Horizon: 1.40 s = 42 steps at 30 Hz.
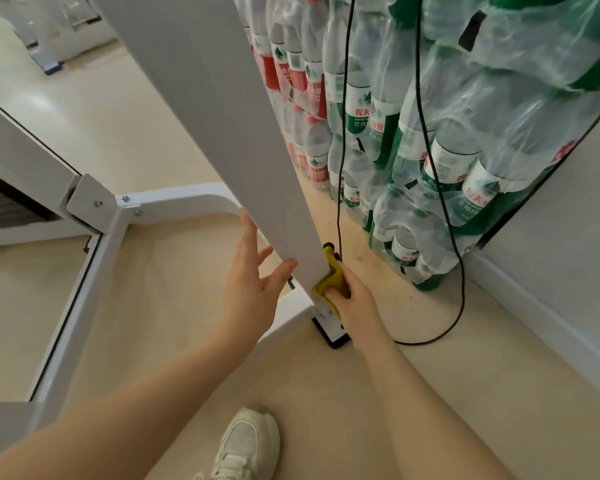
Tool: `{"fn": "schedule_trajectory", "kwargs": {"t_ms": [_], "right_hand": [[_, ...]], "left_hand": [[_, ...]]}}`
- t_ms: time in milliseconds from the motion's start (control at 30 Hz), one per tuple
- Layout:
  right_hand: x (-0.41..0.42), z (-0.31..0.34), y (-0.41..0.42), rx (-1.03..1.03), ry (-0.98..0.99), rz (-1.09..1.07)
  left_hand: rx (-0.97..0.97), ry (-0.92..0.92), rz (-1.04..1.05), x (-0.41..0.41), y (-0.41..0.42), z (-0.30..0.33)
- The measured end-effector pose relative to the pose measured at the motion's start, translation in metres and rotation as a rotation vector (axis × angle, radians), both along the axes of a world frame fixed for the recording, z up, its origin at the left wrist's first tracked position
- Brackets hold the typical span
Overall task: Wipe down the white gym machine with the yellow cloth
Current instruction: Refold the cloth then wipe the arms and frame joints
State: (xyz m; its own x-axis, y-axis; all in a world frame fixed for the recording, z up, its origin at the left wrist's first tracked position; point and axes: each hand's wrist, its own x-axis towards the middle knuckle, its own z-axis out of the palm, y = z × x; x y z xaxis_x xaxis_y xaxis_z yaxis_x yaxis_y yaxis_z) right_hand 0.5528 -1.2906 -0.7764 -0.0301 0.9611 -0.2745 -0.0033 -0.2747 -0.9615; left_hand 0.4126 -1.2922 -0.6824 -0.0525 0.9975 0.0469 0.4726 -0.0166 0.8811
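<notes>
right hand (352,303) low at the foot of the slanted post (222,126) of the white gym machine (84,258), fingers curled round the yellow cloth (331,278), pressing it to the post's right edge just above the base plate (333,332). left hand (252,285) on the post's other side, fingers straight and spread, fingertips touching the left edge, gripping nothing. hands close but apart, post between them. behind the post, against the wall (561,237), stacked shrink-wrapped packs of water bottles (440,161): clear plastic film round each pack, bottles inside clear, green labels on the nearer packs, red labels on the farther ones (312,88); fill level hard to tell through the film. black cable (459,258) hanging down in front of the packs, looping across the beige floor (430,393) to near the base plate. white sneaker (246,445) at the bottom edge, on the floor.
</notes>
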Motion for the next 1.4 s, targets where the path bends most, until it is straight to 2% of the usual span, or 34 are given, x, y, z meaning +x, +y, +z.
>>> {"fn": "schedule_trajectory", "kwargs": {"t_ms": [200, 300, 400, 533, 667, 867, 1000, 1100, 1233, 1400], "right_hand": [[0.002, 0.117, 0.0, 0.283, 0.095, 0.114], [0.001, 0.152, 0.001, 0.385, 0.156, 0.163], [-0.002, 0.149, 0.001, 0.355, 0.189, 0.211], [-0.001, 0.115, 0.003, 0.212, 0.216, 0.26], [0.005, 0.088, 0.004, 0.091, 0.204, 0.324], [-0.002, 0.083, -0.01, 0.042, 0.199, 0.208], [0.002, 0.137, -0.006, 0.177, 0.215, 0.256], [-0.002, 0.196, 0.002, 0.347, 0.119, 0.317], [-0.007, 0.266, 0.004, 0.57, 0.13, 0.369], [-0.015, 0.285, 0.005, 0.657, 0.1, 0.354]], "left_hand": [[0.011, -0.009, 0.032, -0.003, -0.006, 0.017], [0.036, -0.068, 0.014, -0.008, -0.005, 0.033], [0.043, -0.145, -0.005, -0.01, -0.006, 0.045], [0.025, -0.268, -0.018, -0.007, -0.009, 0.049], [0.024, -0.233, -0.013, -0.006, -0.01, 0.05], [-0.011, -0.171, -0.037, -0.011, -0.011, 0.056], [0.017, -0.085, 0.027, -0.013, -0.012, 0.068], [0.11, -0.139, 0.051, -0.006, -0.015, 0.091], [0.272, -0.169, 0.005, -0.001, -0.014, 0.128], [0.336, -0.055, -0.027, 0.001, -0.01, 0.138]]}}
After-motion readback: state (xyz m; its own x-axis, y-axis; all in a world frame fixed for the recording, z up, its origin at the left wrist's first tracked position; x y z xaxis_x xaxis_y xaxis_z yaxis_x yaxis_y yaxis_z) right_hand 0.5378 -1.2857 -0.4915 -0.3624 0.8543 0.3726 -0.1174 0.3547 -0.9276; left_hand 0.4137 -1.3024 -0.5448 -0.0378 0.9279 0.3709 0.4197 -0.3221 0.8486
